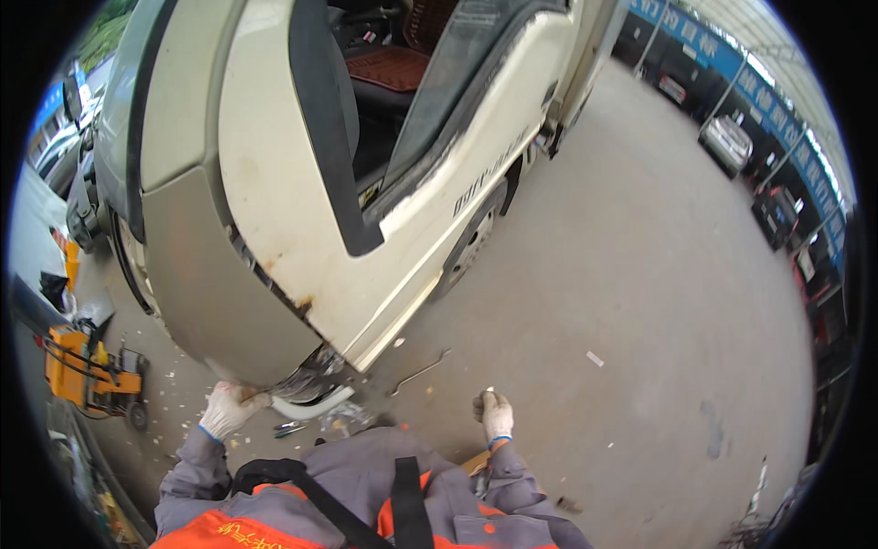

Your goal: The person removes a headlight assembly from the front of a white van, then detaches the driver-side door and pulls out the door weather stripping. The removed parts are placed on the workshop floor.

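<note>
The beige corner panel [247,284] of a truck cab stands in front of me, a dark gap between it and the cream door [302,183]. My left hand [229,409], in a white knit glove, has its fingers closed at the panel's lower edge. Off to the right, clear of the truck, my right hand [495,416] is gloved too. Its fingers are curled, with a small pale bit at their tips that is too small to name. Below the panel lies a white curved strip [315,405], beside crumpled clear plastic [347,419].
A wrench [421,371] lies on the concrete floor [631,274], and a hand tool [289,428] near my left hand. Flakes of debris dot the ground. At the left stands an orange wheeled machine [91,375]. Parked cars, among them a silver one [727,142], line the far right.
</note>
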The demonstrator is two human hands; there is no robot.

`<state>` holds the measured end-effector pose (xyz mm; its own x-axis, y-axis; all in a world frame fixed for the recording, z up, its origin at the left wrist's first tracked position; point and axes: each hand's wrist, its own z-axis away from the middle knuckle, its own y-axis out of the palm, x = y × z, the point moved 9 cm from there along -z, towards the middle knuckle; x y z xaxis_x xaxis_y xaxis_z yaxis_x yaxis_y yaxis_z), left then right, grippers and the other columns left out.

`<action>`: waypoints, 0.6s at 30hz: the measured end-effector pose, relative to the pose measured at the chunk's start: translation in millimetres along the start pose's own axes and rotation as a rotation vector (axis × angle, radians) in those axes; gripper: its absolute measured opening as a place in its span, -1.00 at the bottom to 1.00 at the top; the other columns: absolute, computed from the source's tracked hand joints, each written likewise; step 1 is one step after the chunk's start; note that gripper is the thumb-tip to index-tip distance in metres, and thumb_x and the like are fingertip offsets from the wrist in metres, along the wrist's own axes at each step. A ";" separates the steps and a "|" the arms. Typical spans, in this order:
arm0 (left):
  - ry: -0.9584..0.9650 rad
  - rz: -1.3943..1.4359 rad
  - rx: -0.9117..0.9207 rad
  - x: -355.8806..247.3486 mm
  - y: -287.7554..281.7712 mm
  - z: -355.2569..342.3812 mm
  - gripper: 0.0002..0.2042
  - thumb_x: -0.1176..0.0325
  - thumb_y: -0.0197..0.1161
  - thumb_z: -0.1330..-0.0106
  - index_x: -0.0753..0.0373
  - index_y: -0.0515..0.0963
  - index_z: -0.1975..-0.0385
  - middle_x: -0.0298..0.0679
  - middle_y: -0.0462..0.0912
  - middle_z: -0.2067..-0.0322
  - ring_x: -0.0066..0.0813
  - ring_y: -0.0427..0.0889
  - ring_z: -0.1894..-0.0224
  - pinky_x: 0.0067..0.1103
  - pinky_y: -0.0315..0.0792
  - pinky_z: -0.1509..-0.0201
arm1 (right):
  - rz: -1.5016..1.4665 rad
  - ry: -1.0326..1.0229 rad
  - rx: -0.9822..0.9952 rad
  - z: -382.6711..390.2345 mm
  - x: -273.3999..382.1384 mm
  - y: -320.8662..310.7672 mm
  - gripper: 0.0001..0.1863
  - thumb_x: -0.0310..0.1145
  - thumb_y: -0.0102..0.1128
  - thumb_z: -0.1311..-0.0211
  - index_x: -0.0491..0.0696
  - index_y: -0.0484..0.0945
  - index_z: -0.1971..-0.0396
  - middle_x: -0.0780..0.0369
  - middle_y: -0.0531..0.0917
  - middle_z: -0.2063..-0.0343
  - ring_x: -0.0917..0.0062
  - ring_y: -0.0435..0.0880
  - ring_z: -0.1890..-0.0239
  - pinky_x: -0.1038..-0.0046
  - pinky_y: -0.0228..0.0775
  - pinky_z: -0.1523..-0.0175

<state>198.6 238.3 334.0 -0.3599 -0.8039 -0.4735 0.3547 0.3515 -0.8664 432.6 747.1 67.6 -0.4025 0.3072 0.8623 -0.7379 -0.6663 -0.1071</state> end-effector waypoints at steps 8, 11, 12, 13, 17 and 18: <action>-0.354 0.436 -0.331 58.0 66.2 23.7 -0.68 0.14 0.32 -0.22 0.33 0.77 0.37 0.02 0.71 0.54 -0.17 0.74 0.40 -0.32 0.53 0.26 | 0.059 -0.353 0.186 -168.9 300.8 60.8 -0.64 -0.15 0.16 -0.43 -0.20 0.58 0.10 0.20 0.69 0.42 0.55 0.60 0.50 0.49 0.47 0.40; -0.556 0.562 -0.452 22.6 74.7 34.4 -0.69 0.19 0.30 -0.23 0.37 0.76 0.33 -0.01 0.74 0.50 -0.27 0.76 0.35 -0.38 0.55 0.20 | 0.000 -0.385 0.257 -235.4 389.6 97.7 -0.66 -0.15 0.12 -0.45 -0.18 0.53 0.17 0.22 0.62 0.47 0.58 0.51 0.54 0.51 0.37 0.47; -0.625 0.566 -0.487 4.1 77.2 40.1 -0.69 0.21 0.29 -0.23 0.38 0.75 0.32 -0.02 0.75 0.48 -0.31 0.76 0.34 -0.40 0.56 0.18 | -0.012 -0.390 0.279 -259.3 415.3 108.7 -0.67 -0.15 0.11 -0.45 -0.17 0.51 0.19 0.23 0.59 0.49 0.58 0.48 0.55 0.51 0.34 0.49; -0.705 0.487 -0.490 18.5 108.6 54.9 -0.72 0.25 0.29 -0.24 0.39 0.75 0.32 -0.07 0.78 0.44 -0.33 0.76 0.33 -0.43 0.58 0.15 | -0.063 -0.381 0.385 -289.7 442.0 119.6 -0.67 -0.13 0.10 -0.47 -0.15 0.48 0.22 0.23 0.58 0.50 0.58 0.47 0.56 0.53 0.31 0.50; -1.091 0.676 -0.523 6.7 281.3 121.8 -0.68 0.21 0.29 -0.28 0.37 0.73 0.19 -0.08 0.81 0.34 -0.28 0.77 0.31 -0.40 0.59 0.12 | -0.269 -0.418 0.546 -424.1 573.6 130.9 -0.63 -0.01 0.06 -0.51 0.00 0.35 0.35 0.28 0.51 0.55 0.58 0.43 0.60 0.56 0.24 0.56; -1.195 0.844 -0.579 -0.8 349.4 146.4 -0.66 0.19 0.30 -0.29 0.36 0.72 0.15 -0.07 0.81 0.31 -0.25 0.78 0.29 -0.39 0.59 0.10 | -0.284 -0.435 0.492 -448.5 607.8 132.4 -0.61 0.02 0.06 -0.52 0.03 0.31 0.38 0.30 0.50 0.55 0.58 0.43 0.61 0.56 0.23 0.57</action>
<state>449.2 291.5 54.9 0.7265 -0.0893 -0.6813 -0.3735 0.7809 -0.5007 -152.7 1150.2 355.6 0.0972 0.2836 0.9540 -0.4110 -0.8616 0.2980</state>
